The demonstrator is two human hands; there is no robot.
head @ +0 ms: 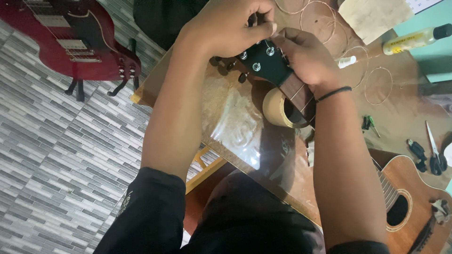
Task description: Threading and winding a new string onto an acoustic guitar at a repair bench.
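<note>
My left hand [226,28] pinches a string end above the black headstock [263,63]; my right hand [306,56] grips beside it. Risk: the string may slip from the pinch.

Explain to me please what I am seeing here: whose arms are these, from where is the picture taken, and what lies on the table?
There is no machine here. A camera worn on a person's head looks down at their own two bare arms. Both hands work at the black headstock of an acoustic guitar. The left hand pinches something small at its top; the right hand holds its far side. The guitar neck rests on a roll of tape. On the wooden table also lie coiled strings, scissors and a small bottle. A red electric guitar stands on the tiled floor.
</note>
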